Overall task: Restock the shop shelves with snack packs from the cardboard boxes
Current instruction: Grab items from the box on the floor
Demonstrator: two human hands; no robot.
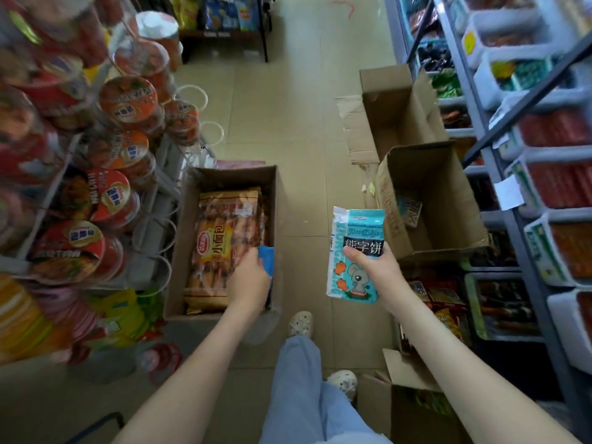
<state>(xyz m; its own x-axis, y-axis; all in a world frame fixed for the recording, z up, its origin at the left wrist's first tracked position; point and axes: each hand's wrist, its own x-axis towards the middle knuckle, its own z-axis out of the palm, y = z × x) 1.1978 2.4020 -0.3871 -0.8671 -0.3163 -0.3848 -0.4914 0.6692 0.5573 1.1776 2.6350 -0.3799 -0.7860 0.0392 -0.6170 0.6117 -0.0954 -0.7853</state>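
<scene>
Hands both loaded: right hand [379, 270] holds upright teal-and-white biscuit pack [354, 254]; left hand [250, 280] pinches blue packet [266, 259] inside open brown cardboard box [275, 200] (bread packs flat), shelves [499, 174] rightward.

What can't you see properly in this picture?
- Blue pack in the left hand: mostly hidden behind the hand and box wall, head view.
- Left fingers: hidden inside the box.
- Noodle cups: blurred at the left edge.
- Pack in the right-side box: print too small.

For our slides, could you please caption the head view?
Right hand holds a biscuit pack; left hand reaches into a cardboard box.
</scene>
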